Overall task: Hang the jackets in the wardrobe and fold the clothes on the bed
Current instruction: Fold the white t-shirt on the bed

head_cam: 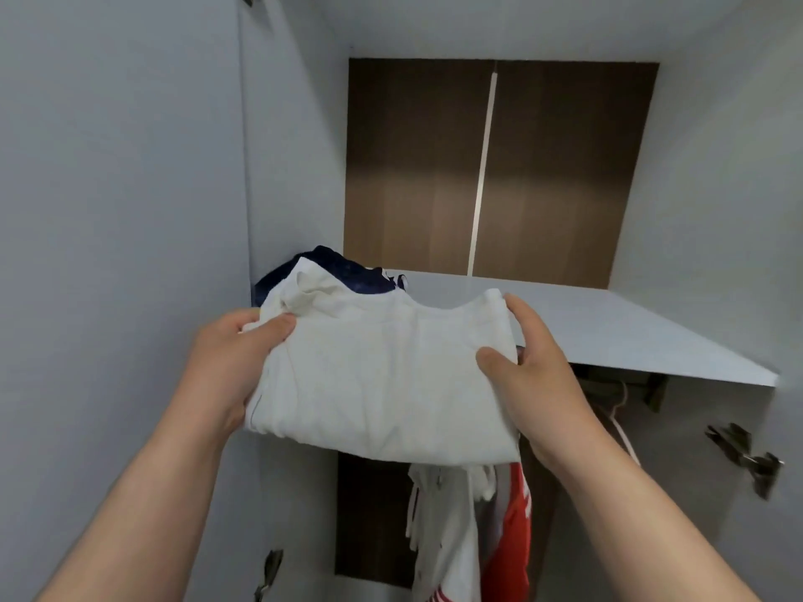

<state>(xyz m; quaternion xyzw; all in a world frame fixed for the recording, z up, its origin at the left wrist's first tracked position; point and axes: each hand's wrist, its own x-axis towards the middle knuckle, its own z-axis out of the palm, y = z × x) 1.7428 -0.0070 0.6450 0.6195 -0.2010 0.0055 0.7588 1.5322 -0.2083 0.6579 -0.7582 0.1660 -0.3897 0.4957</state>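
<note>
Shirt, folded white, is held level at the shelf edge, left hand and right hand each gripping a side (thumbs on top), likely so it slides flat beside the dark clothes.

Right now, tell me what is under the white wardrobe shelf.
Hanging clothes: a grey-white garment, a red one and a dark olive one. The folded white garment in the left hand and right hand covers their tops.
</note>
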